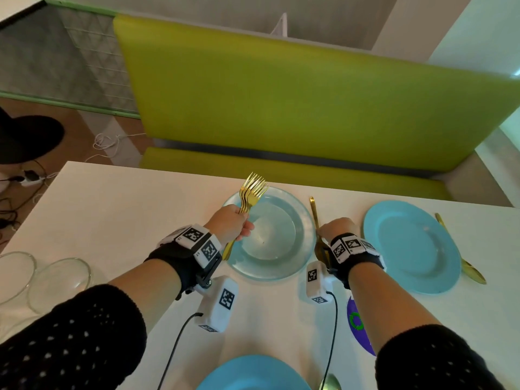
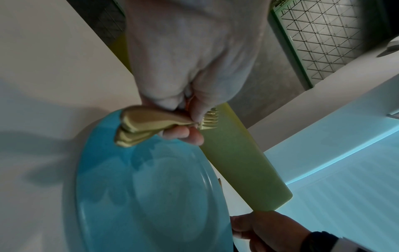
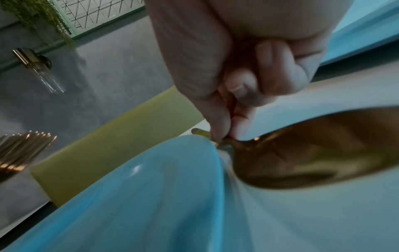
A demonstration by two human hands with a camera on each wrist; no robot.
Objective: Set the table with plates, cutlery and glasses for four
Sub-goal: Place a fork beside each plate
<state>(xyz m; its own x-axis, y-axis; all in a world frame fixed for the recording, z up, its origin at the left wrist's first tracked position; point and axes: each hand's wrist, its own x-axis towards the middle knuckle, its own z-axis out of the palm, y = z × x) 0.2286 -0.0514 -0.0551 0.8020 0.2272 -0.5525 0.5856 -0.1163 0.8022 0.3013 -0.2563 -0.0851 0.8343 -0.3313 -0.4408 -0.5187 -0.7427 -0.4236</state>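
The left hand is closed tight around a bunch of gold forks — shiny, stacked one on another, prongs pointing up and away over the far rim of a blue plate. Their flat handle ends stick out under the curled fingers, fanned a little. The right hand pinches the thin neck of a gold spoon between thumb and fingers; the other fingers are tucked in. The spoon lies just beside the plate's right rim, its handle pointing away, its round bowl dark gold and glossy, low at the white tabletop. A second blue plate sits to the right with another gold spoon along its right side. A third blue plate is at the near edge — two clear glass bowls stand far left.
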